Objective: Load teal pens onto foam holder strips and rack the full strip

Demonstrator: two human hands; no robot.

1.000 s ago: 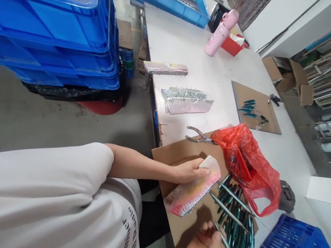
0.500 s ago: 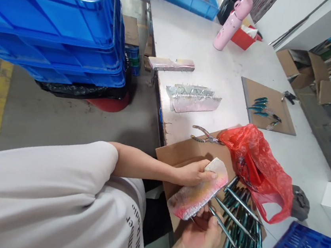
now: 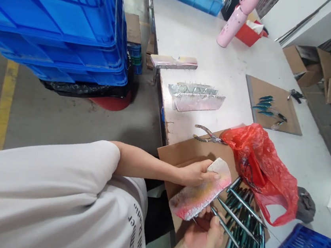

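Flat cardboard [image 3: 186,152] below rough-edged slab [image 3: 205,190]

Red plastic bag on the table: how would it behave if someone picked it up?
The red plastic bag would probably be floppy, since its thin film is crumpled. Wiry shapes seem to show within, so it may sag unevenly. What it weighs, I can't tell.
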